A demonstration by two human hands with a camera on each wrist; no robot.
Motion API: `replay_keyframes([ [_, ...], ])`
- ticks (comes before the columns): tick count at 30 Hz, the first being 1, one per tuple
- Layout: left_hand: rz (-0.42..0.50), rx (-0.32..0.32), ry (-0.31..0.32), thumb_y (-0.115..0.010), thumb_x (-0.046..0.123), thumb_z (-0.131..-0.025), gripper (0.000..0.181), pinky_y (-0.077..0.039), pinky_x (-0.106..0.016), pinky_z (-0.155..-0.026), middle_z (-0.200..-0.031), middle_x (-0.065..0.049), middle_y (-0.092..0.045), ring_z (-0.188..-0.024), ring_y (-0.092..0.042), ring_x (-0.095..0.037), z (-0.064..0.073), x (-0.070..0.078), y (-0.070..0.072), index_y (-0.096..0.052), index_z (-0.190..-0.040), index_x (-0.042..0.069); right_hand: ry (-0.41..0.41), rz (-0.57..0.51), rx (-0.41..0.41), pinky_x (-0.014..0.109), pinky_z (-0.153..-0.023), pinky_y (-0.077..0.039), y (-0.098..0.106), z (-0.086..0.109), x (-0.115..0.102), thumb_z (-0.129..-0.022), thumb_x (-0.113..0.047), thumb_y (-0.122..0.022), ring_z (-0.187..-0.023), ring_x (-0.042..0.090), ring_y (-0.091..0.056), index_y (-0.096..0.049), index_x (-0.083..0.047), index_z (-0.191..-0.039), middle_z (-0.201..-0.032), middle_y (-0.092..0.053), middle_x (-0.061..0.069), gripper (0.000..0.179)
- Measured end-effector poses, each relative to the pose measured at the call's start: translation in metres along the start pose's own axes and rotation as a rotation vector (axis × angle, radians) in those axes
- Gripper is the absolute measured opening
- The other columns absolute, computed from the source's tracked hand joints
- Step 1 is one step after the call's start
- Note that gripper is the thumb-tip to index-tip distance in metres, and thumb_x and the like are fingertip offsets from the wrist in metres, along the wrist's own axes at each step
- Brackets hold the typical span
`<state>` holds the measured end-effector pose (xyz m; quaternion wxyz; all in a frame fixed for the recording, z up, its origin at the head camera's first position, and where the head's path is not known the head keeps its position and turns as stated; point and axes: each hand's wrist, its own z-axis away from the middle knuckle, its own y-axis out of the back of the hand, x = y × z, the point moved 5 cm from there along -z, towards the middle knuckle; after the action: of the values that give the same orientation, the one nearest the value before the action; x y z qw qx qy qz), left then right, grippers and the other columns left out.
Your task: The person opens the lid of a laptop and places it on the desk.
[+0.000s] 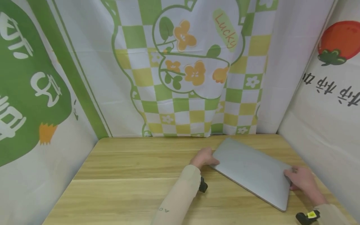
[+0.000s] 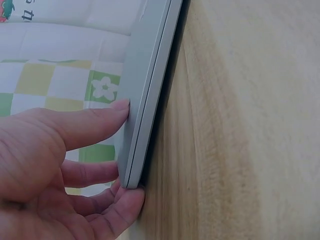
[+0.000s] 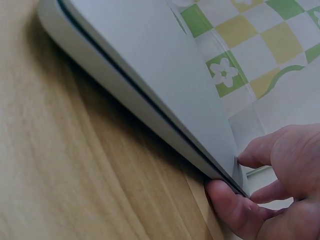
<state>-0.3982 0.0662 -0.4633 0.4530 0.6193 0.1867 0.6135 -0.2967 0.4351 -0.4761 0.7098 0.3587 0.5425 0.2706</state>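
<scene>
A closed silver laptop (image 1: 250,172) lies slantwise over the right part of the wooden table. At its left corner the left hand (image 1: 204,157) grips it; the left wrist view shows the thumb on the lid and fingers curled at the corner and under the edge of the laptop (image 2: 145,95). My right hand (image 1: 302,179) pinches the opposite side, thumb on top. In the right wrist view, a fingertip of the right hand (image 3: 285,185) reaches below the edge of the laptop (image 3: 165,90), and a dark shadow runs between its underside and the wood.
The light wooden table (image 1: 118,187) stretches to the left of the laptop. A checked green and yellow cloth (image 1: 174,109) hangs along the table's back edge. Printed white cloths stand at the left (image 1: 73,168) and right (image 1: 317,134) sides.
</scene>
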Motion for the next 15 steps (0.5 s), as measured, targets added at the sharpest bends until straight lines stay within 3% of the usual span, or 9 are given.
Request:
replay_keyframes([
  [3,0.001,-0.008,0.000,-0.081,0.032,-0.080,0.030,-0.039,-0.025,-0.054,-0.071,0.002,-0.052,-0.063,-0.045,-0.014,0.0008,-0.0015,0.0008,-0.065,-0.083,0.007,-0.004,-0.005,-0.008,0.032,-0.055,-0.058,-0.0021,-0.0001,-0.0002,-0.097,-0.030,-0.048,-0.055,0.016,-0.065,-0.022,0.026,-0.138,-0.132,-0.035,0.051,0.075],
  [9,-0.015,0.007,-0.018,-0.081,0.032,-0.079,0.031,-0.042,-0.025,-0.057,-0.077,-0.001,-0.061,-0.065,-0.049,-0.014,0.0033,-0.0032,0.0042,-0.068,-0.088,0.006,0.000,-0.021,-0.008,0.032,-0.055,-0.058,-0.0048,-0.0016,-0.0009,-0.097,-0.031,-0.048,-0.055,0.016,-0.064,-0.022,0.025,-0.139,-0.134,-0.032,0.050,0.075],
  [15,-0.019,0.005,-0.020,-0.081,0.032,-0.079,0.033,-0.048,-0.026,-0.062,-0.086,-0.003,-0.068,-0.069,-0.054,-0.014,0.0068,-0.0069,0.0047,-0.071,-0.094,0.005,0.005,-0.023,-0.002,0.032,-0.054,-0.057,-0.0061,-0.0038,-0.0029,-0.097,-0.030,-0.049,-0.055,0.017,-0.064,-0.023,0.025,-0.139,-0.129,-0.039,0.049,0.074],
])
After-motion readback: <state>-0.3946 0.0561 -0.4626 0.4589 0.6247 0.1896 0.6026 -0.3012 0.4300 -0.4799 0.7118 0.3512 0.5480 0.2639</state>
